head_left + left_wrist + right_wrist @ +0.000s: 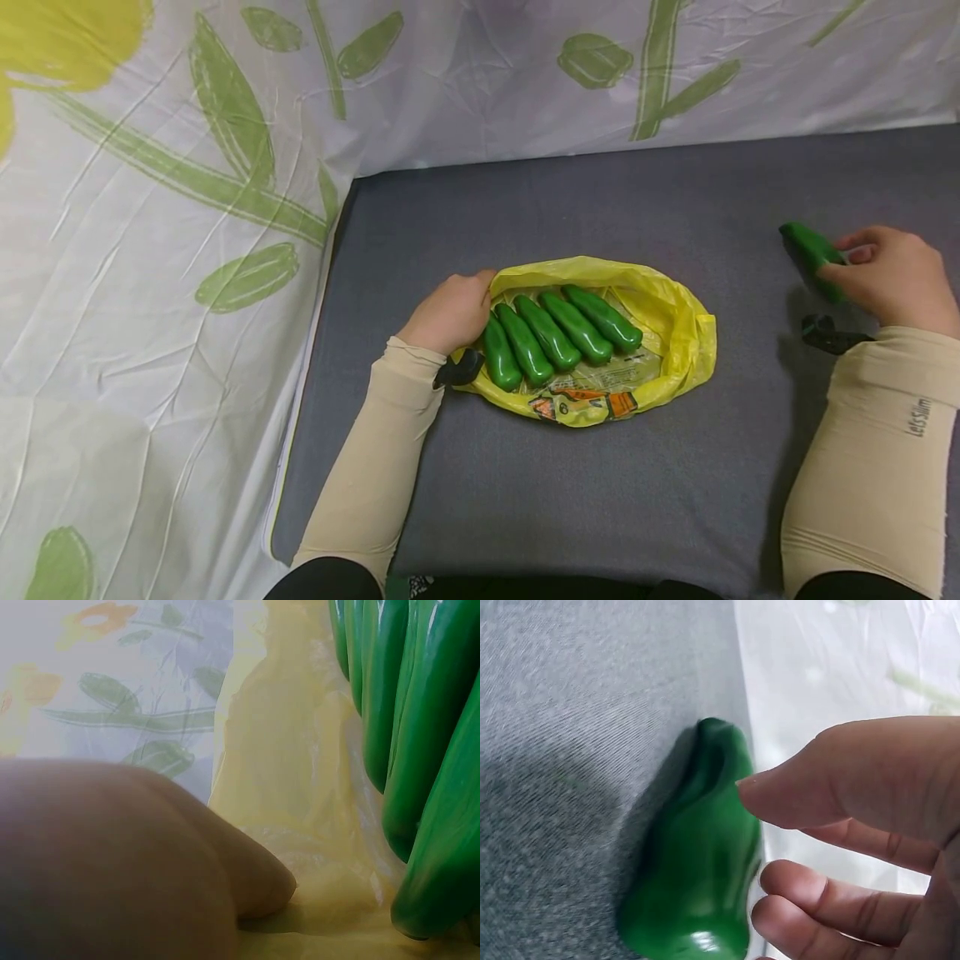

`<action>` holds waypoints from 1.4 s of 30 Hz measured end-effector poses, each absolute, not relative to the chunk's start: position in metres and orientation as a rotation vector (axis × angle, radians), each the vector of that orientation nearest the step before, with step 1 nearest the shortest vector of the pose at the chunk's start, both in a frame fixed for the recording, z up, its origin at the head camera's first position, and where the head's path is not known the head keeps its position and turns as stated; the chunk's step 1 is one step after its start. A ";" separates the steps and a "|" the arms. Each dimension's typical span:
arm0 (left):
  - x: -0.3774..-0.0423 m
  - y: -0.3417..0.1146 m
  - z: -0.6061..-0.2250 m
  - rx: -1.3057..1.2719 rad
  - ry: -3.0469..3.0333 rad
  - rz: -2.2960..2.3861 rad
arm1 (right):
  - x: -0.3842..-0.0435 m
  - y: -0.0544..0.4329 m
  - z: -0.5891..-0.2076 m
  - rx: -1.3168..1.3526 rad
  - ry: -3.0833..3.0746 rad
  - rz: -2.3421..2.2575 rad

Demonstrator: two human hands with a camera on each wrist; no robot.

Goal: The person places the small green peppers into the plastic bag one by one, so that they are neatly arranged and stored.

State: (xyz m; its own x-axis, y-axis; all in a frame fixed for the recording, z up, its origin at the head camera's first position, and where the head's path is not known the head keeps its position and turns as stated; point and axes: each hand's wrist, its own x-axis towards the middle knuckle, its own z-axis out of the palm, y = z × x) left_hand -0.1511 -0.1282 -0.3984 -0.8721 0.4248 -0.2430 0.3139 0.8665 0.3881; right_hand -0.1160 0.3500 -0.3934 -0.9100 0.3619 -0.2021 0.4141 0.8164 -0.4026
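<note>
A yellow plastic bag (697,342) lies with its mouth spread wide, and several glossy green peppers (551,333) rest side by side inside it. My left hand (452,313) grips the bag's left rim; in the left wrist view the thumb (259,881) presses on the yellow plastic beside the peppers. Far to the right of the bag, my right hand (903,275) pinches another green pepper (808,245) between thumb and fingers. Seen from the right wrist, the thumb tip lies against that pepper (697,862), with fingertips along its side.
A dark grey cloth (585,492) covers the table under the bag. White sheeting with green leaf prints (472,83) hangs behind the table and along its left side. Dark straps (828,335) sit at both wrists.
</note>
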 end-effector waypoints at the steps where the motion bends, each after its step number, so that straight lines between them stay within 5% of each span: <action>1: -0.151 -0.128 -0.398 0.553 2.717 0.488 | -0.116 0.350 -0.394 0.621 2.874 -0.682; 42: -0.151 -0.126 -0.399 0.568 2.742 0.469 | -0.130 0.344 -0.407 0.388 2.729 -0.691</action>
State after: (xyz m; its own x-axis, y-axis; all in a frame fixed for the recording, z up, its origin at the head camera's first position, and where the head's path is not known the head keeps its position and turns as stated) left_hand -0.1508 -0.1261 -0.3985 -0.8764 0.4268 -0.2229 0.3285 0.8685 0.3713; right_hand -0.1298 0.3440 -0.4069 -0.9189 0.1843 -0.3488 0.3281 0.8480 -0.4162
